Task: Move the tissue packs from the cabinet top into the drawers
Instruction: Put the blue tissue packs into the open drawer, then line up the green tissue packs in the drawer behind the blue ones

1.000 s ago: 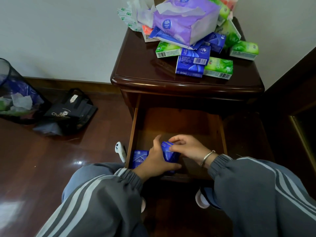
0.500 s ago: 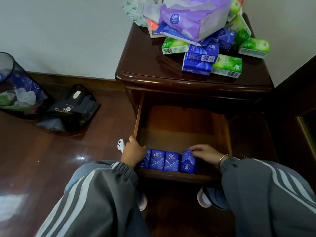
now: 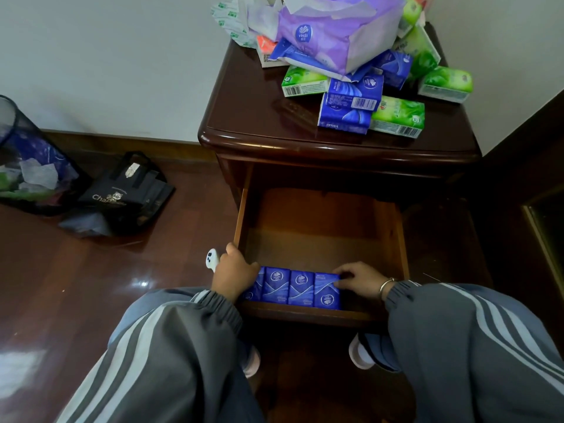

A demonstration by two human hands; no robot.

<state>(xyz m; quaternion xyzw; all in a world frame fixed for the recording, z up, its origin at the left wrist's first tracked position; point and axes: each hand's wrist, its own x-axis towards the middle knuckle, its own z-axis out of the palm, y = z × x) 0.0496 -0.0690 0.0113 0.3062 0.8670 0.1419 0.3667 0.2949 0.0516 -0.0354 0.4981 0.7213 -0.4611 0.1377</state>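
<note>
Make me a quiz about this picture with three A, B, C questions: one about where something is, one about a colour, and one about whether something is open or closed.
1. Where does the row of blue tissue packs stand?
A) on the floor
B) at the front of the drawer
C) in the bin

2. What colour is the big soft pack on top of the pile on the cabinet top?
A) yellow
B) black
C) purple

3. How is the drawer?
A) pulled open
B) pushed shut
C) taken out and lying on the floor

Answers:
1 B: the row stands just inside the drawer's near edge.
2 C: its wrapper is purple with a blue logo.
3 A: its wooden bottom shows, sticking out below the cabinet top.
</note>
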